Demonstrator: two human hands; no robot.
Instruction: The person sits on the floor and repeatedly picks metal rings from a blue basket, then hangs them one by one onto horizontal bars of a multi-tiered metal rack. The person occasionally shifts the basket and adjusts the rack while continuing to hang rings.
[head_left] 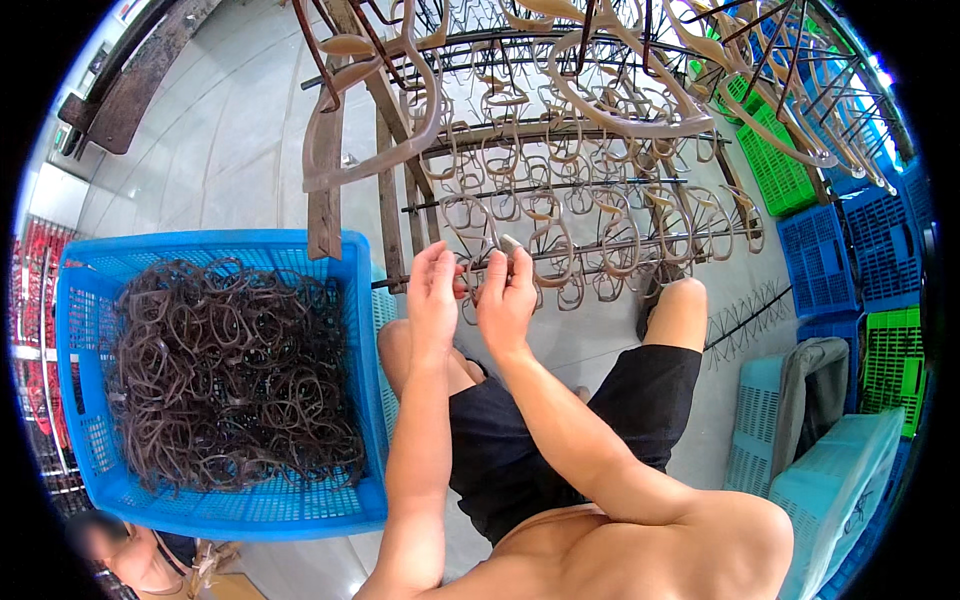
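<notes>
In front of me stands a rack whose dark bars [640,240] carry rows of tan, translucent eyeglass frames on thin prongs. Both of my hands reach to its near lower edge, close together, at one eyeglass frame [468,212]. My left hand [434,300] has its fingers bent inward; whatever lies between them is hidden. The fingers of my right hand [506,305] are pinched at the lower part of that frame, where a small pale piece [510,243] shows at the tips. Larger in view, more tan eyeglass frames [640,125] hang nearer overhead.
A blue plastic basket [215,522] full of tangled dark eyeglass frames stands at my left. Stacked blue crates [815,255], green crates [770,160] and teal baskets [750,410] line the right side. Another person [150,565] is at the lower left. Pronged bars [750,320] lie at right.
</notes>
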